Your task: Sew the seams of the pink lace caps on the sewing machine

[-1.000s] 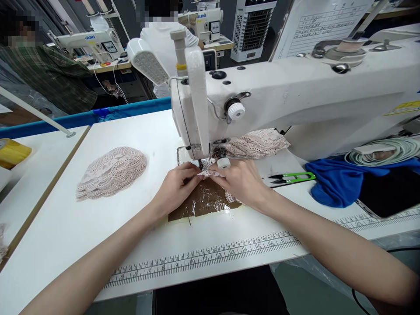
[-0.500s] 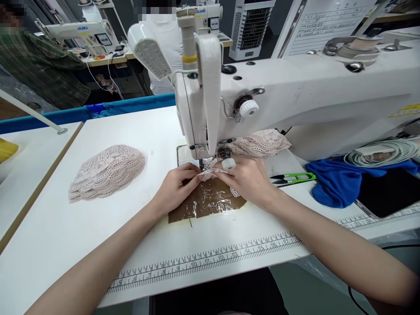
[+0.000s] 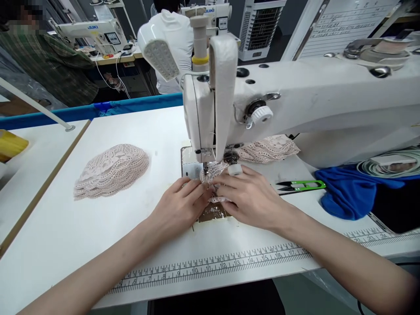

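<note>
A piece of pale pink lace (image 3: 215, 169) lies under the needle area of the white sewing machine (image 3: 210, 105). My left hand (image 3: 183, 203) has its fingers curled on the lace's left edge, just in front of the presser foot. From the right, my right hand (image 3: 247, 194) holds the same lace with bent fingers, its thumb tucked low. Both hands partly hide the lace and the brown taped patch (image 3: 215, 212) beneath. Behind my right hand, more lace (image 3: 269, 148) lies under the machine arm.
A stack of lace pieces (image 3: 111, 170) lies to the left. On the right are green thread snips (image 3: 305, 185), a blue cloth (image 3: 348, 192), a coiled pale tape (image 3: 387, 159) and a dark phone-like device (image 3: 397, 205). A printed ruler (image 3: 210, 267) runs along the front edge. Two people are beyond.
My fingers have moved from pinching the lace edge to lying curled over it, slightly nearer me. Both hands now cover more of the brown patch. The whole view has shifted slightly.
</note>
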`<state>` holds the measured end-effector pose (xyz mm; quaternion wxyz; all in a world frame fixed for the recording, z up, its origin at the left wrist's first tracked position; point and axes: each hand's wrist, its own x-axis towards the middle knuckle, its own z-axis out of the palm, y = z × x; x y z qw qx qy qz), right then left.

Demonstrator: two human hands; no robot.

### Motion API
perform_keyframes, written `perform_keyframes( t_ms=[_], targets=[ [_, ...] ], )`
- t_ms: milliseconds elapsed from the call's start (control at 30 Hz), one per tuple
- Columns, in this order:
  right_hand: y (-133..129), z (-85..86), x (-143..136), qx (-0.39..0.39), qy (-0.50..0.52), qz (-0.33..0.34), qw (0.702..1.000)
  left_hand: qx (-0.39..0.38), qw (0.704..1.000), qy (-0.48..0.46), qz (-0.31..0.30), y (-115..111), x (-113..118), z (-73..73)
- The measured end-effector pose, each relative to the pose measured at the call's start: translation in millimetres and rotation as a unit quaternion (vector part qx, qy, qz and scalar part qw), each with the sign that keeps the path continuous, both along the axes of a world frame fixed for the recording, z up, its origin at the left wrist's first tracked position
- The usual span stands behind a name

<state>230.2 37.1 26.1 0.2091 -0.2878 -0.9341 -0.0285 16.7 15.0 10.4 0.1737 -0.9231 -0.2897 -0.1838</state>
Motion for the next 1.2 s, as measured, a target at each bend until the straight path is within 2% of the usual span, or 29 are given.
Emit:
perform_keyframes(
  t_ms=[200, 600, 733, 867, 1000, 1067, 1200],
  targets=[
    [-4, -4.2, -2, -0.002, -0.02, 0.008, 1.0, 0.0, 0.999, -0.003, 0.036, -15, -1, -6.4],
    [-4, -3.5, -3, 0.004, -0.022, 0.006, 1.0, -0.02, 0.999, -0.005, 0.036, -14, -5, -3.7],
    [-1, -0.3, -4, -0.021, -0.007, -0.018, 1.0, -0.102, 0.992, -0.059, 0.054, -9, -5, -3.8],
    [6, -3.2, -1, -0.034, 0.054, -0.073, 0.995, -0.247, 0.957, -0.116, 0.099, 7, -4, -2.3],
    [15, -11.6, 3, -0.004, 0.088, -0.122, 0.989, -0.354, 0.909, -0.197, 0.094, 28, 1, 0.7],
    [19, -11.5, 5, 0.042, 0.062, -0.137, 0.988, -0.401, 0.873, -0.258, 0.101, 33, 3, 1.5],
    [19, 2.0, 16, 0.1, -0.046, -0.156, 0.982, -0.451, 0.799, -0.361, 0.169, 34, 6, 0.9]
  ],
)
